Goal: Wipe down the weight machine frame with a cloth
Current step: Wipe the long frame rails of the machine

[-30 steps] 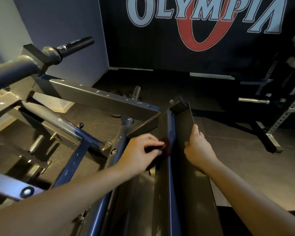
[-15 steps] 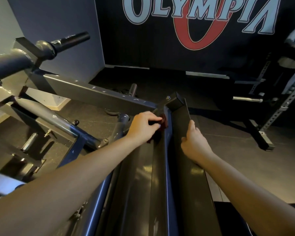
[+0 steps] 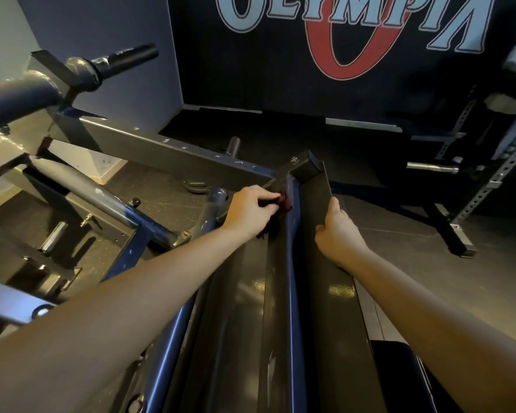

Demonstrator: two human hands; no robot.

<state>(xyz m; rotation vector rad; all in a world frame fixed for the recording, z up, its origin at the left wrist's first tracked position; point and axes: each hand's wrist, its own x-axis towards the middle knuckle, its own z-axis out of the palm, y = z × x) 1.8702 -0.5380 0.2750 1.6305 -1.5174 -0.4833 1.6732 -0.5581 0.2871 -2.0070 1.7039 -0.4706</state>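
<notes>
Your left hand [image 3: 249, 211] curled round dark red cloth [image 3: 283, 202], pressing it on blue rail of weight machine frame [image 3: 291, 293], near far end just below black end cap [image 3: 306, 168]. Your right hand [image 3: 338, 231] grips edge of dark side panel [image 3: 331, 308], thumb up along edge. Squat rack [image 3: 501, 171] well apart, right.

My left hand [image 3: 249, 211] pressed a dark red cloth [image 3: 284, 203] against the blue rail [image 3: 292, 293] of the frame, near its far end. My right hand [image 3: 338, 235] gripped the edge of the dark plate [image 3: 337, 308] beside it.
</notes>
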